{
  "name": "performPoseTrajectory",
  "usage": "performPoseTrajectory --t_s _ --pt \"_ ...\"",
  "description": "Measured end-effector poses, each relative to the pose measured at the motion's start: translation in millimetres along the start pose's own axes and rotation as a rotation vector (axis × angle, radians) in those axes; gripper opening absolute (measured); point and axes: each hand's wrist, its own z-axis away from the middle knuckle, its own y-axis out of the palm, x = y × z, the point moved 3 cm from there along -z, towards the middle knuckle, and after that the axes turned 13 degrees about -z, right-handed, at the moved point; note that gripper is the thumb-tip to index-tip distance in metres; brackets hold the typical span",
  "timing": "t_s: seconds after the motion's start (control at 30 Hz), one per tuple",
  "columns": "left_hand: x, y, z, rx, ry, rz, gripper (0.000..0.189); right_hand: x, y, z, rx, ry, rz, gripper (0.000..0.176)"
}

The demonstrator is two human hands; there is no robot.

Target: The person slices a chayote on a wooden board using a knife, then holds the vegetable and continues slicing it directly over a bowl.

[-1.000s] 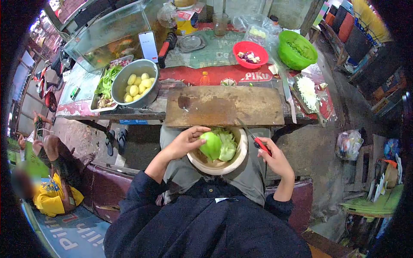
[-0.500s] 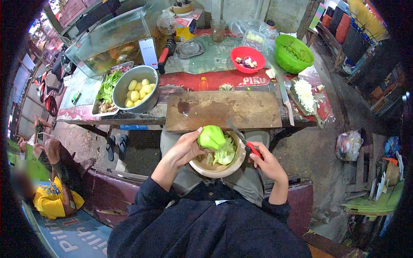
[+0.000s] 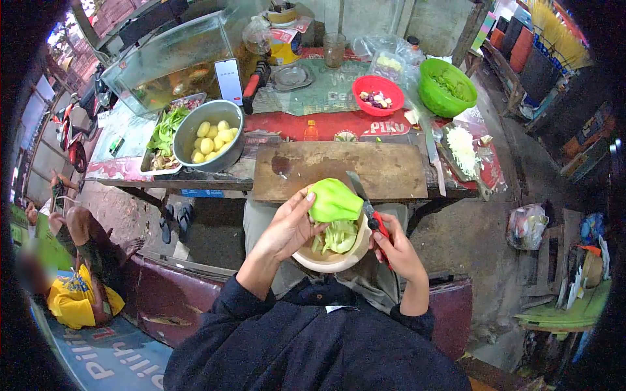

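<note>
My left hand (image 3: 290,223) is closed around a light green, ridged chayote (image 3: 334,201), thumb on its upper side. The fingers underneath are partly hidden. In my right hand (image 3: 400,249) is a knife (image 3: 378,225) with a red and black handle, its dark blade pointing up and away, close beside the chayote's right side. Directly below, a cream bowl (image 3: 329,263) rests on my lap, with pale green peelings (image 3: 340,238) inside. Just beyond the chayote lies a wooden cutting board (image 3: 372,166) at the table's near edge.
Left on the table are a grey pot (image 3: 225,159) of peeled potatoes, a tray of greens (image 3: 171,127) and a phone (image 3: 228,81). To the right stand a red bowl (image 3: 378,83), a green bowl (image 3: 450,91), a long knife (image 3: 433,156) and white shreds (image 3: 461,150). A person (image 3: 85,300) sits at left.
The chayote has been raised slightly and turned in my left hand, showing a broader side. My right hand has brought the knife up and left, nearer to it.
</note>
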Motion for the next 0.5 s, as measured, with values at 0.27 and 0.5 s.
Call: performPoseTrajectory --t_s 0.27,0.5 --pt "-22.8 18.1 4.9 -0.182 0.161 -0.022 0.042 16.6 27.3 17.0 -0.057 -0.127 -0.399 0.042" --pt "-21.5 23.4 -4.5 -0.259 0.1 0.324 0.046 22.0 67.4 11.3 -0.042 -0.054 -0.385 0.03"
